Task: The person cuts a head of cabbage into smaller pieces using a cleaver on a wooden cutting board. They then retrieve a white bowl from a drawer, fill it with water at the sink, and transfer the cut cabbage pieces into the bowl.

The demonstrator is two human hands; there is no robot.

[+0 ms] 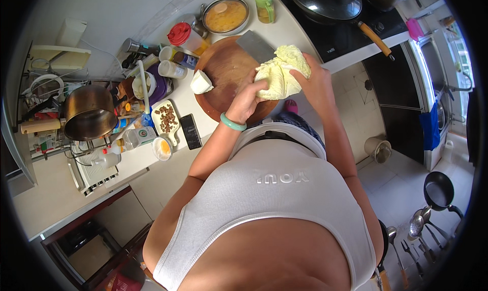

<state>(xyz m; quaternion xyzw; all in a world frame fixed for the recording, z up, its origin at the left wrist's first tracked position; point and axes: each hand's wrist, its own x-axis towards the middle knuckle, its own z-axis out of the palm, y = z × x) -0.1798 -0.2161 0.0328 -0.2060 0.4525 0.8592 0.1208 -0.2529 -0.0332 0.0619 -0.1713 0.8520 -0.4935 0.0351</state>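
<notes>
Between both hands I hold a pale yellow-green napa cabbage piece (283,73) over the right edge of a round wooden chopping board (225,62). My left hand (248,96) grips its near left side, thumb across the leaves. On its right side, my right hand (315,77) has the thumb in front and the fingers mostly hidden behind. A cleaver (256,46) lies on the board's far side, its blade partly covered by the cabbage; I cannot see its handle. At the board's left edge sits a white chunk (201,82), possibly the cut cabbage base.
Left of the board are a phone (190,131), a small tray of brown pieces (166,118), a bowl with an egg yolk (162,148) and several jars. Behind it stand a bowl of yellow liquid (225,16) and a green-lidded jug (265,7). A lidded wok (328,3) sits on the cooktop (335,43).
</notes>
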